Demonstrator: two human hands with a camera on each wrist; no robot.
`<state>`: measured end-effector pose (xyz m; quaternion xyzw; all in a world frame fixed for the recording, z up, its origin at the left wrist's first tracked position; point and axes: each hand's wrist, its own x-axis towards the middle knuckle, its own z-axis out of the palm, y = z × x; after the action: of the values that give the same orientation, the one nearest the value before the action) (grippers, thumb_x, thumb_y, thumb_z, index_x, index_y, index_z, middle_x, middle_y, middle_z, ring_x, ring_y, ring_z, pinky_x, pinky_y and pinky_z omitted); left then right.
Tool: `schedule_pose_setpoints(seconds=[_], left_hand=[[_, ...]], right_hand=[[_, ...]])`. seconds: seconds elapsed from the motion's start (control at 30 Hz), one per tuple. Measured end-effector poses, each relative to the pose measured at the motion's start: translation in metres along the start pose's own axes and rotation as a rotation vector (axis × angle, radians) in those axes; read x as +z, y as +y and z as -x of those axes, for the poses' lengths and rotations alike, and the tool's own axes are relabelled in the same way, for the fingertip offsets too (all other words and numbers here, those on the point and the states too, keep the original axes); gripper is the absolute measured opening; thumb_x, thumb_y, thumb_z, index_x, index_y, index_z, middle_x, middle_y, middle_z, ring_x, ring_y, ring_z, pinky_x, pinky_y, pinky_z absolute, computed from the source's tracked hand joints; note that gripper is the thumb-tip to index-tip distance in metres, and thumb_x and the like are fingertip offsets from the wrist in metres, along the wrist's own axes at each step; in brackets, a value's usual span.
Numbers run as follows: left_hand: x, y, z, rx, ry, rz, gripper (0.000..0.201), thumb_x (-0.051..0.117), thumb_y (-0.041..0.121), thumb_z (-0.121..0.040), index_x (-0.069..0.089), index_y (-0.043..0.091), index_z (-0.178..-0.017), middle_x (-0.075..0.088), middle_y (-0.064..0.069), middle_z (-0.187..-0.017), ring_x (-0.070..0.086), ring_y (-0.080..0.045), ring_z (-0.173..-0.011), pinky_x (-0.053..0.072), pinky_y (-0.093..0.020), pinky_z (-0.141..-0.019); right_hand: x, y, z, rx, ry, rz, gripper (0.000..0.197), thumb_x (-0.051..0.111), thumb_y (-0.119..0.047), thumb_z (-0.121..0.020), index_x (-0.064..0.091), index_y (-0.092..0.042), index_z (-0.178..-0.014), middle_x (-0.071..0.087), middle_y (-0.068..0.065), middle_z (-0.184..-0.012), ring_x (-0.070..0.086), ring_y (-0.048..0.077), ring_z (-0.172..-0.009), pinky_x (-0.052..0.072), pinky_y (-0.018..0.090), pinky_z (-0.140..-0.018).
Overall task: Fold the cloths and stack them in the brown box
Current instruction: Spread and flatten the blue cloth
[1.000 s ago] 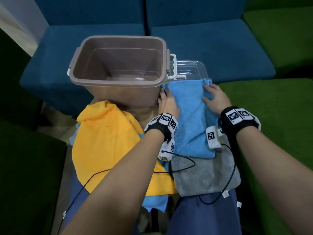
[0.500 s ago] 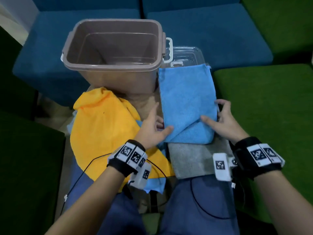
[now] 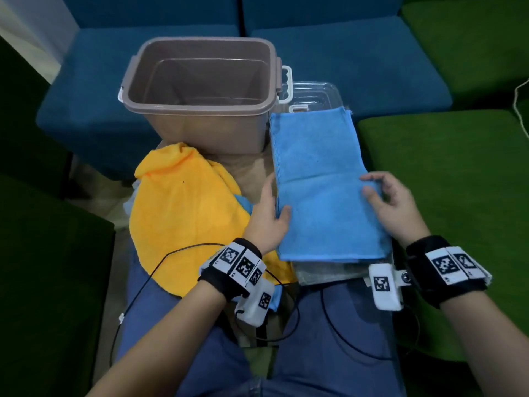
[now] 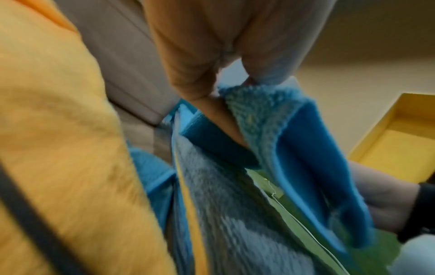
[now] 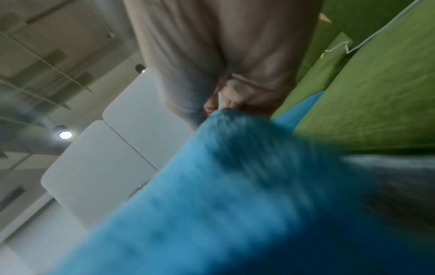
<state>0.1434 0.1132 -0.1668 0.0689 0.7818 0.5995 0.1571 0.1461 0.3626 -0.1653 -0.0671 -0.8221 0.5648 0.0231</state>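
Hiding grey cloth (image 3: pixel 329 272) beneath blue cloth (image 3: pixel 320 179)

Grey cloth (image 3: pixel 329 272) mostly covered by blue cloth (image 3: pixel 320 190), only near edge showing. Clear lid (image 3: pixel 315 94) half hidden behind box (image 3: pixel 200 110) and blue cloth. Second blue cloth (image 3: pixel 243 202) mostly buried under yellow cloth (image 3: pixel 183 219). Left hand (image 3: pixel 269 213) fingers tucked under blue cloth's edge, tips unseen. Both wrist views motion-blurred; right hand (image 5: pixel 235 74) fingertips lost behind blue pile.
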Motion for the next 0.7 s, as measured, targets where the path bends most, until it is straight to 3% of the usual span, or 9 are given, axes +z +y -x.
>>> schedule_pose_setpoints(seconds=[0.07,0.13,0.23,0.3,0.37,0.47,0.6,0.7], left_hand=[[0.005,-0.014,0.003,-0.107,-0.058,0.016,0.070,0.050,0.008,-0.098,0.007,0.019,-0.153,0.042,0.017,-0.135,0.047,-0.011,-0.128,0.043,-0.032,-0.106],[0.007,-0.022,0.011,-0.132,-0.087,0.034,0.084,0.059,0.014,-0.093,0.000,0.019,-0.154,0.044,0.008,-0.143,0.048,-0.014,-0.129,0.042,-0.043,-0.108],[0.007,-0.019,0.021,-0.166,-0.186,0.079,0.108,0.068,0.010,-0.087,-0.017,0.026,-0.151,0.044,0.002,-0.145,0.052,-0.012,-0.125,0.048,-0.040,-0.101],[0.008,-0.016,0.027,-0.218,-0.286,0.054,0.112,0.065,0.004,-0.089,-0.027,0.034,-0.145,0.056,-0.003,-0.129,0.068,-0.016,-0.095,0.059,-0.035,-0.078],[0.011,-0.019,0.031,-0.246,-0.343,-0.040,0.116,0.065,0.005,-0.089,-0.035,0.037,-0.140,0.065,-0.010,-0.105,0.069,-0.021,-0.071,0.059,-0.034,-0.062],[0.009,-0.022,0.029,-0.253,-0.330,-0.210,0.124,0.073,0.015,-0.085,-0.037,0.026,-0.142,0.064,-0.011,-0.086,0.062,-0.016,-0.071,0.057,-0.037,-0.074],[-0.011,-0.007,0.012,-0.238,-0.285,-0.266,0.114,0.071,0.022,-0.087,-0.026,0.024,-0.147,0.066,-0.007,-0.087,0.063,-0.012,-0.072,0.052,-0.024,-0.066],[-0.026,0.008,-0.021,-0.142,-0.129,-0.336,0.089,0.066,0.019,-0.090,0.004,0.020,-0.154,0.062,-0.005,-0.094,0.064,-0.020,-0.089,0.053,-0.032,-0.078]], right_hand=[[0.000,0.014,0.006,0.076,-0.204,0.182,0.030,0.062,-0.022,-0.094,0.055,-0.024,-0.123,0.056,-0.008,-0.129,0.049,0.006,-0.123,0.034,0.029,-0.108],[-0.005,0.019,0.011,0.073,-0.374,0.275,0.045,0.067,-0.023,-0.090,0.050,-0.027,-0.131,0.050,-0.011,-0.139,0.043,0.004,-0.132,0.031,0.029,-0.113],[-0.017,0.007,0.013,0.033,-0.399,0.297,0.047,0.069,-0.012,-0.088,0.052,-0.024,-0.131,0.051,-0.009,-0.138,0.044,0.005,-0.130,0.031,0.027,-0.113],[-0.024,0.003,0.013,0.011,-0.308,0.385,0.044,0.068,-0.009,-0.088,0.054,-0.019,-0.129,0.054,-0.008,-0.133,0.045,0.006,-0.127,0.030,0.023,-0.108],[-0.023,0.006,0.016,-0.001,-0.307,0.475,0.044,0.069,-0.007,-0.087,0.054,-0.018,-0.127,0.055,-0.001,-0.131,0.048,0.013,-0.126,0.030,0.023,-0.105],[-0.019,0.015,0.025,0.096,-0.445,0.552,0.052,0.070,-0.009,-0.085,0.047,-0.023,-0.129,0.048,0.005,-0.130,0.049,0.019,-0.121,0.031,0.025,-0.103],[-0.025,0.000,0.011,0.134,-0.417,0.666,0.045,0.071,-0.019,-0.087,0.049,-0.025,-0.126,0.044,0.003,-0.121,0.050,0.018,-0.109,0.035,0.026,-0.095],[-0.025,-0.014,-0.019,0.120,-0.330,0.711,0.043,0.067,-0.025,-0.089,0.049,-0.023,-0.128,0.047,0.011,-0.124,0.057,0.026,-0.098,0.044,0.035,-0.088]])
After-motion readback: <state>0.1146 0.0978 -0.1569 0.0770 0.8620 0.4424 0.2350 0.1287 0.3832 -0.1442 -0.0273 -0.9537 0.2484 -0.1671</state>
